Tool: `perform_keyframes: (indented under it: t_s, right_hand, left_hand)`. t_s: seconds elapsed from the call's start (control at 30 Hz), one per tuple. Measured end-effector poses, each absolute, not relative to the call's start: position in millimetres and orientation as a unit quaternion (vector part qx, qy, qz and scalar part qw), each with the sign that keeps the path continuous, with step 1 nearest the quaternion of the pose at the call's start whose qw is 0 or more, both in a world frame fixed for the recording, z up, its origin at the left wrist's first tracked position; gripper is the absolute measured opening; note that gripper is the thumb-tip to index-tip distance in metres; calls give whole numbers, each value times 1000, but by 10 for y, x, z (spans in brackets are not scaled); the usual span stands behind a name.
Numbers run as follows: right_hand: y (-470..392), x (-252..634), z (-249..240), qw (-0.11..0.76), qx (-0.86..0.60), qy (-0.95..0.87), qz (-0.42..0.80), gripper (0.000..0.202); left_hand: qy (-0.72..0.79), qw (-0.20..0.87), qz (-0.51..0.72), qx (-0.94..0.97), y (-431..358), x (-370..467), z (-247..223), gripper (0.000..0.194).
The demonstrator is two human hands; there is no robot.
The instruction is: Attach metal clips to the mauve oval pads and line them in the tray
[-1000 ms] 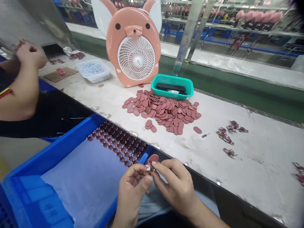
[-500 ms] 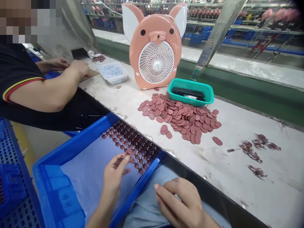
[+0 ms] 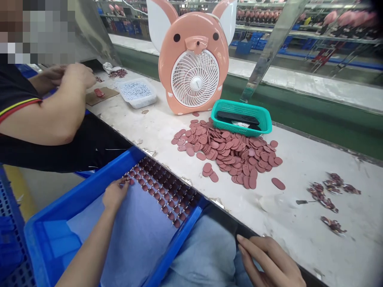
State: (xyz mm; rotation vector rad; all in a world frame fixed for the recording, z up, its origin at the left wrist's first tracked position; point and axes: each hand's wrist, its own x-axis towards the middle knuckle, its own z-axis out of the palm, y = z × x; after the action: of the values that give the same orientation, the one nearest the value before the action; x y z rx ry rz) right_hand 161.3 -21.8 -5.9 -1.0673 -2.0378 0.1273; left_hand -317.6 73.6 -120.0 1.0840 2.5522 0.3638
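My left hand (image 3: pixel 115 194) reaches into a blue bin (image 3: pixel 36 223) at the far left end of the rows. Its fingertips are pinched on a small reddish-brown oval piece (image 3: pixel 131 181), partly hidden by the fingers. Several rows of matching pieces (image 3: pixel 164 195) with pale ends lie on a bluish-white sheet (image 3: pixel 131 231) in the bin. My right hand (image 3: pixel 269 261) hangs over my lap beside the table edge, fingers stretched out, with nothing visible in them. A heap of flat reddish-brown ovals (image 3: pixel 230 153) lies on the white table (image 3: pixel 299 159).
Behind the heap stand a pig-shaped fan (image 3: pixel 194 63) and a green basket (image 3: pixel 266 119) with dark things inside. Small brown assemblies (image 3: pixel 333 225) and a clear bottle with a dark tip (image 3: pixel 277 202) lie right. A co-worker's arm (image 3: pixel 56 111) and a white tub (image 3: pixel 137 93) are left.
My left hand has moved left and away from me, from the middle of the rows to their far left end. My right hand has shifted right and lower in view.
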Motion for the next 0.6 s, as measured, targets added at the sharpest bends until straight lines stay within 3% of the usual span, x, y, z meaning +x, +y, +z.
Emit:
perform_keyframes:
  t_s: [0.33, 0.6]
  right_hand:
    - [-194, 1602, -86, 423, -442, -789, 48, 26]
    - [-223, 1832, 20, 425, -437, -792, 15, 38]
  left_hand:
    - [902, 143, 83, 398, 765, -3114, -1294, 37]
    - [899, 132, 163, 383, 743, -2898, -960, 37]
